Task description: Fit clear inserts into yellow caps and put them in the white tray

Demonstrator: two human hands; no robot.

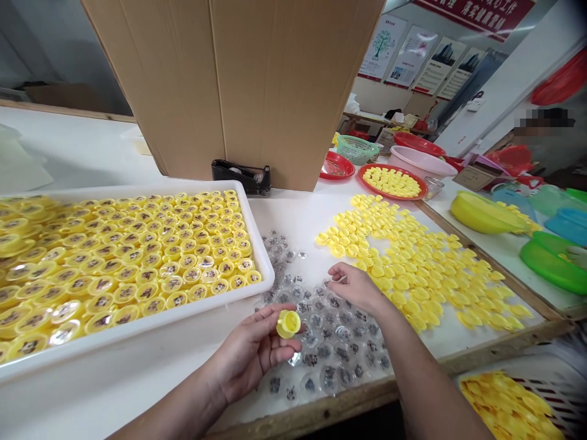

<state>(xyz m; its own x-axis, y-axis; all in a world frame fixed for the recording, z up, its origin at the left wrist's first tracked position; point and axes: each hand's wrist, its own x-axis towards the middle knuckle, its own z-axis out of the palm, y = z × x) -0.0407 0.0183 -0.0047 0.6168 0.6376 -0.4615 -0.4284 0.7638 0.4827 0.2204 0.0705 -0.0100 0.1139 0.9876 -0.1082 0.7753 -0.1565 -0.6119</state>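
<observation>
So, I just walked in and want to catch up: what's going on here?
A person holds a yellow plastic piece in their left hand, with their right hand over loose clear plastic domes. To the left, a white tray holds rows of yellow-based capsules; loose yellow pieces lie spread to the right.

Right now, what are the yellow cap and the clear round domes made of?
The yellow cap in the left hand looks like glossy molded plastic, shining smoothly. The clear domes look like thin plastic, probably, since the table shows through.
</observation>
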